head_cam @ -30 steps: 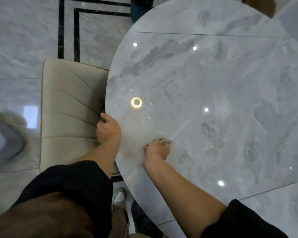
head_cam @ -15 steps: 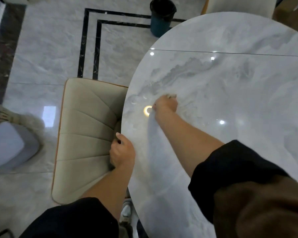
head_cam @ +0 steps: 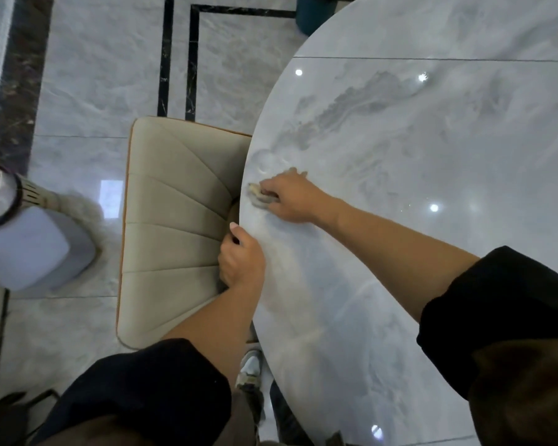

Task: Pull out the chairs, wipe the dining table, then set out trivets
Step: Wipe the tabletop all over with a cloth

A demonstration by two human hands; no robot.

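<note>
I log right hand [head_cam: 290, 197] pinching small beige cloth [head_cam: 255, 189] at the left rim of the round grey marble table [head_cam: 432, 156], mid-frame, left hand [head_cam: 242, 259] gripping that rim just below; likely risk: stroke overruns, dropping grime onto the cream padded chair [head_cam: 174, 204].

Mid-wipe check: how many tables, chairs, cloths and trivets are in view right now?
Tables: 1, the round grey marble dining table
Chairs: 1 plainly seen, the beige padded chair with orange piping
Cloths: 1, the small beige rag in the grip of the right hand
Trivets: 0
Total: 3
</note>
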